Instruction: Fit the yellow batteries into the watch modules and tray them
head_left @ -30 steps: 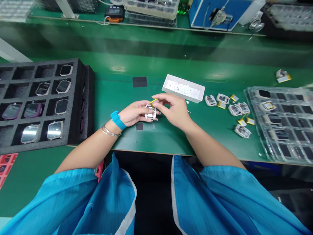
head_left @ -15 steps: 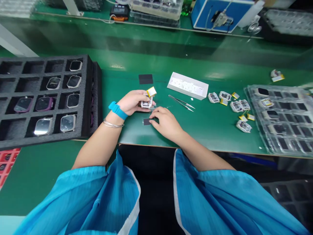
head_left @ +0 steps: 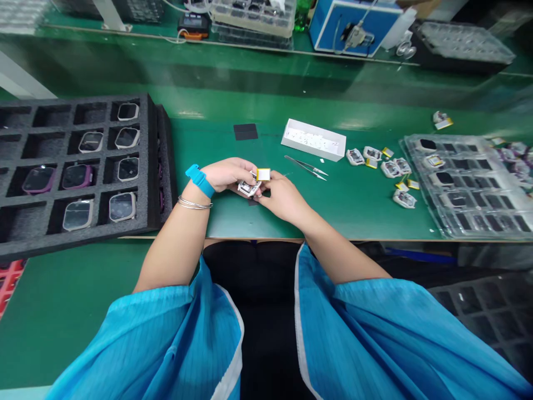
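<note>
My left hand (head_left: 229,173) grips a small white watch case (head_left: 249,189), its inner parts facing up. A yellow-edged battery (head_left: 264,174) with a pale face sticks out at the case's right, beside my right hand. The fingers of my right hand (head_left: 287,199) are closed at the case's lower right edge; their tips are partly hidden. Under the hands, a dark film piece (head_left: 253,203) shows only a sliver on the green bench. Metal tweezers (head_left: 306,168) lie to the right, and a white box (head_left: 313,139) with small bits inside stands behind them.
A black foam tray (head_left: 146,166) with several watches in its pockets stands at left. Several opened watch cases (head_left: 390,169) with batteries lie at right, beside stacked clear plastic trays (head_left: 425,205). Another dark film piece (head_left: 245,131) lies behind my hands. A blue box (head_left: 353,28) sits on the back shelf.
My right hand has moved up from the dark film on the bench to the watch case. The case has tilted in my left hand, and its battery now points right. The view has shifted slightly.
</note>
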`<act>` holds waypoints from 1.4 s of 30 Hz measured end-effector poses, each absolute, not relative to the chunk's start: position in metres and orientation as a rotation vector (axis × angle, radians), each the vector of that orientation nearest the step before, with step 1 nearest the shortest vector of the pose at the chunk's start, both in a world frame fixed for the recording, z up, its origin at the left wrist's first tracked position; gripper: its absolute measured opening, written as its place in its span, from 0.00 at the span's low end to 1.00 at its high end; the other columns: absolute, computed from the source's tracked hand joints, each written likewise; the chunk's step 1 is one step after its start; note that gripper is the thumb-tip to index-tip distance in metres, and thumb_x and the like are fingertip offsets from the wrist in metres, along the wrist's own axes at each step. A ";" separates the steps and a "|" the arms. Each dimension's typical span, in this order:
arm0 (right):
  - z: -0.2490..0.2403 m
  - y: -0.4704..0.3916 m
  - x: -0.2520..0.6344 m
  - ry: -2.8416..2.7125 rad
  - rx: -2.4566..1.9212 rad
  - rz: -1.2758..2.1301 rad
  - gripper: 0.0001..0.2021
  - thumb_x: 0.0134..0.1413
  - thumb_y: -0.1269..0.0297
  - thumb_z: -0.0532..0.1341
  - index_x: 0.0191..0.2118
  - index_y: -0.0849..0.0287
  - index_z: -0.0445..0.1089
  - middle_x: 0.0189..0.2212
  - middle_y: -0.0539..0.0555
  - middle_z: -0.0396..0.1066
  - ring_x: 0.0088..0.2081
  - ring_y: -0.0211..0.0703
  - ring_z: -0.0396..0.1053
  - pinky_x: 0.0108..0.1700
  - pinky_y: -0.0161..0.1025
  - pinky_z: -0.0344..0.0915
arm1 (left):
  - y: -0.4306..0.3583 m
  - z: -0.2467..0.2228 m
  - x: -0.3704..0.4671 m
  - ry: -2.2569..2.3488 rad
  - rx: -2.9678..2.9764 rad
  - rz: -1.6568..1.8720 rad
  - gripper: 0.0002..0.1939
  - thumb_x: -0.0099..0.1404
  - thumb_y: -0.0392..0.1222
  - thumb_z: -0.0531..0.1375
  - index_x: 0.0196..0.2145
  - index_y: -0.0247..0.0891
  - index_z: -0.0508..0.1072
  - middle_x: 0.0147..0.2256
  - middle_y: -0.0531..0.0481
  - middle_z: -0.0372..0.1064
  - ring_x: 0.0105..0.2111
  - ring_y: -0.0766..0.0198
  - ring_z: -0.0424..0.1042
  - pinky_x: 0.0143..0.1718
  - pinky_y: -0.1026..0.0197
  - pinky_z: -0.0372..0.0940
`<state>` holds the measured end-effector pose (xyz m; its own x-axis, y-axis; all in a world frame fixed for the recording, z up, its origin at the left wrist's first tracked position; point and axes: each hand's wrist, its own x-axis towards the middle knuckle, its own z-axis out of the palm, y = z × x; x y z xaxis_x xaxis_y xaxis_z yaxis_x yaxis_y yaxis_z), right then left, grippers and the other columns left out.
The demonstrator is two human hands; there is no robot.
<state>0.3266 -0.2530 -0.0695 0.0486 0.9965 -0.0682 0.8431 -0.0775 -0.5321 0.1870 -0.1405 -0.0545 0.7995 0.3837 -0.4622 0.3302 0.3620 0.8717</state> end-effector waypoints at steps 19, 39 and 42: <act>-0.074 -0.302 0.348 -1.923 -1.325 0.397 0.04 0.66 0.66 0.58 0.37 0.55 0.68 0.43 0.57 0.70 0.48 0.46 0.70 0.53 0.49 0.69 | -0.143 -0.047 0.188 0.751 1.169 0.059 0.04 0.53 0.26 0.62 0.26 0.31 0.71 0.26 0.42 0.77 0.25 0.63 0.76 0.39 0.55 0.76; -0.097 -0.224 0.379 -1.231 -1.266 0.919 0.20 0.42 0.52 0.75 0.34 0.56 0.66 0.30 0.47 0.76 0.34 0.39 0.77 0.42 0.39 0.74 | -0.167 -0.066 0.230 0.943 0.905 0.538 0.06 0.61 0.25 0.59 0.32 0.32 0.69 0.26 0.51 0.71 0.24 0.67 0.74 0.27 0.65 0.74; -0.098 -0.223 0.377 -1.215 -1.268 0.916 0.19 0.43 0.54 0.74 0.33 0.56 0.66 0.30 0.47 0.76 0.33 0.38 0.77 0.41 0.39 0.74 | -0.166 -0.067 0.230 0.941 0.896 0.543 0.07 0.60 0.24 0.58 0.30 0.33 0.67 0.24 0.53 0.70 0.22 0.68 0.73 0.26 0.64 0.75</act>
<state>0.3774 -0.2230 -0.0977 0.1749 0.9733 0.1485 0.1253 0.1276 -0.9839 0.2299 -0.1657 -0.0670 0.5014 0.7368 -0.4535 -0.0243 0.5360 0.8439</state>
